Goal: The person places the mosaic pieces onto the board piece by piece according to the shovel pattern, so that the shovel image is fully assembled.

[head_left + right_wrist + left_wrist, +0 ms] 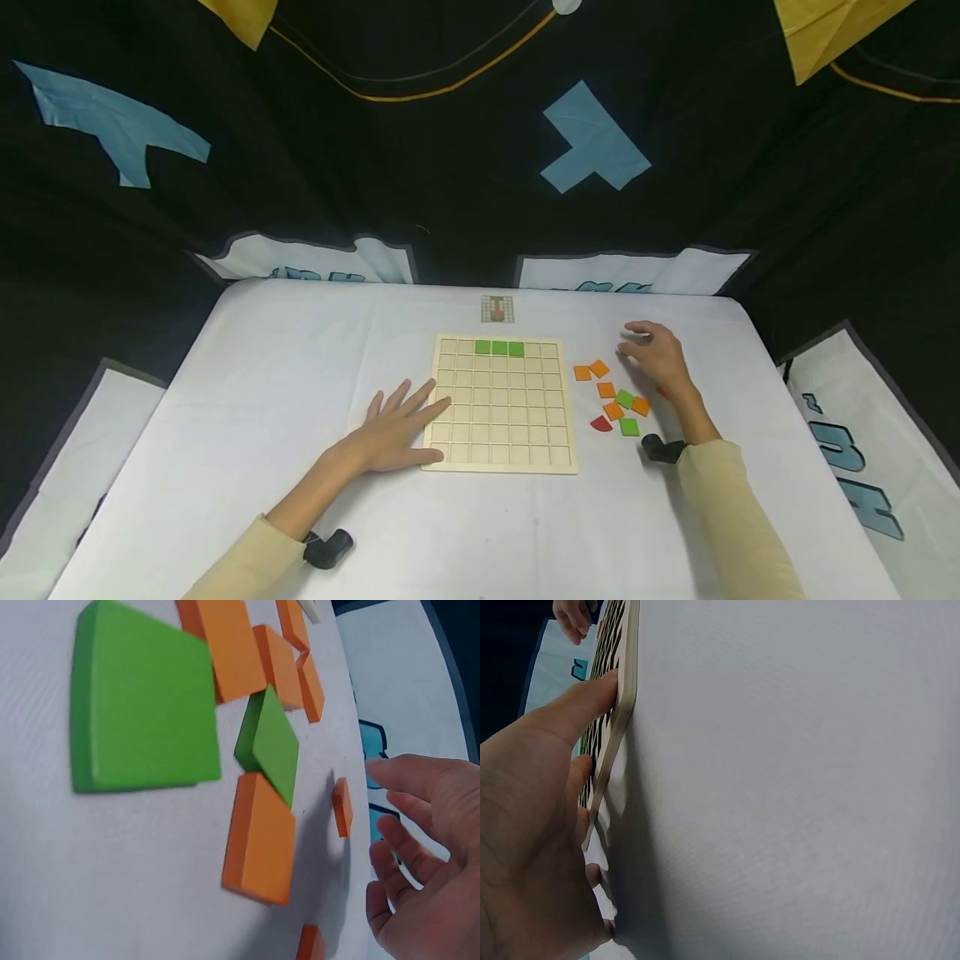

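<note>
A pale wooden grid board (519, 414) lies flat, with three green square tiles (499, 347) side by side in its far row. My left hand (390, 433) is spread at the board's left side, thumb and fingertips resting on its edge. To the right of the board, my right hand (657, 358) hovers over the table with fingers loosely bent and nothing held. In the right wrist view a small orange tile (342, 808) lies near its fingertips. Loose orange tiles (606, 390), two green tiles (629, 427) and a red quarter-round piece (602, 423) are scattered between board and right hand.
Behind the board lies a small printed pattern card (497, 309). A white cloth covers the table (300, 358), and a black curtain (450, 183) with blue and yellow shapes hangs beyond its far edge. Black wrist cameras (328, 550) sit at both cuffs.
</note>
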Action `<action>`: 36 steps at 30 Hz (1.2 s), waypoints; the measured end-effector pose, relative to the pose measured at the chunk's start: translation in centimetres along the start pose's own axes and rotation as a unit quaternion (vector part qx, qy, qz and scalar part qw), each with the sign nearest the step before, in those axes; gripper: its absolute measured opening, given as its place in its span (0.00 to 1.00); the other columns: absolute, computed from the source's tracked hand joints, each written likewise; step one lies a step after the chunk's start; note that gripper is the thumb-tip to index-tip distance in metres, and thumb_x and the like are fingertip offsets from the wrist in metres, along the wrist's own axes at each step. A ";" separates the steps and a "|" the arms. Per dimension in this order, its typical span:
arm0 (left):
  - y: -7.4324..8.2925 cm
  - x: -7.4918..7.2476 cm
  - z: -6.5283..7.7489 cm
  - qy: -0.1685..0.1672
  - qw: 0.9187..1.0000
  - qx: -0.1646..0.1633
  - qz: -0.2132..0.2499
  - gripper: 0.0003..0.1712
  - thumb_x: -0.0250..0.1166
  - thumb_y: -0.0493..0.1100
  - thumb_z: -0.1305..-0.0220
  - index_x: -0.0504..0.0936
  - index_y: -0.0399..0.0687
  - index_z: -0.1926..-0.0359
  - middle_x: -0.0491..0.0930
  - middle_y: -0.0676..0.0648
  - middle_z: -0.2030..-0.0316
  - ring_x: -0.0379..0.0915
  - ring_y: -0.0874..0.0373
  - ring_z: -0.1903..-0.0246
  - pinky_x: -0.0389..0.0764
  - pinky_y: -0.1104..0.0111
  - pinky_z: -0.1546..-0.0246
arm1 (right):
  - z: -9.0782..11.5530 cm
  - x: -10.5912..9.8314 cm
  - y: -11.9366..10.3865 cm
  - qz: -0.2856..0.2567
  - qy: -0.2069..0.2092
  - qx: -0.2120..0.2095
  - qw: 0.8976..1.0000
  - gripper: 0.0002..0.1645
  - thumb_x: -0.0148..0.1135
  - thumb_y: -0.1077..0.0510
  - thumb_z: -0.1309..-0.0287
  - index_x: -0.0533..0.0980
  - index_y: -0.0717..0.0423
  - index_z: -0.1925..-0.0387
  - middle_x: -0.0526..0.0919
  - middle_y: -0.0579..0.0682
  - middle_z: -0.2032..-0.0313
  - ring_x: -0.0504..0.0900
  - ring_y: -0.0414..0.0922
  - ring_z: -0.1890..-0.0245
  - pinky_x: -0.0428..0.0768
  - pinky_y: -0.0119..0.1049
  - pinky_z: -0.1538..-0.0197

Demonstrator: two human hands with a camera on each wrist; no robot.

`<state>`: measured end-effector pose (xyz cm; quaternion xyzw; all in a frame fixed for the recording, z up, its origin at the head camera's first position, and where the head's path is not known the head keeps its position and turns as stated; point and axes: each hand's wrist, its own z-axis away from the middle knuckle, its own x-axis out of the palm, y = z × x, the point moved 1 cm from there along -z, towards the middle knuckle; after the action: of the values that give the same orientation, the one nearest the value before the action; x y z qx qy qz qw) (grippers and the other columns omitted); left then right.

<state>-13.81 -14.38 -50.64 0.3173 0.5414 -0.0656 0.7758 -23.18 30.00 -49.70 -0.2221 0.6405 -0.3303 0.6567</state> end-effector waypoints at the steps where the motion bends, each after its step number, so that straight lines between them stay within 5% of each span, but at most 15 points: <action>1: 0.0 0.0 0.0 0.000 1.000 0.000 0.001 0.48 0.62 0.68 0.37 0.59 0.54 0.23 0.45 0.39 0.22 0.31 0.32 0.26 0.36 0.29 0.36 | 0.0 0.0 0.2 0.003 -0.003 0.007 1.000 0.29 0.64 0.58 0.36 0.72 0.64 0.36 0.70 0.65 0.36 0.68 0.62 0.38 0.69 0.57 0.37; 20: 0.0 0.0 0.0 -0.002 1.000 -0.002 0.001 0.48 0.61 0.69 0.37 0.59 0.55 0.23 0.44 0.40 0.22 0.30 0.33 0.25 0.35 0.30 0.36 | 0.5 0.7 1.5 0.031 0.014 0.040 0.999 0.23 0.63 0.61 0.35 0.75 0.65 0.40 0.78 0.63 0.48 0.72 0.59 0.48 0.73 0.53 0.42; 36: 0.1 0.0 -0.1 -0.005 1.000 -0.004 0.003 0.48 0.61 0.68 0.37 0.59 0.55 0.23 0.44 0.40 0.22 0.30 0.33 0.25 0.35 0.30 0.36 | 1.0 2.2 -1.6 0.023 -0.010 -0.016 1.000 0.25 0.64 0.57 0.36 0.77 0.61 0.39 0.75 0.62 0.43 0.74 0.57 0.48 0.78 0.51 0.46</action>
<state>-13.81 -14.24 -50.60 0.3157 0.5365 -0.0631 0.7801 -22.49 27.23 -50.03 -0.2218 0.6438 -0.3026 0.6669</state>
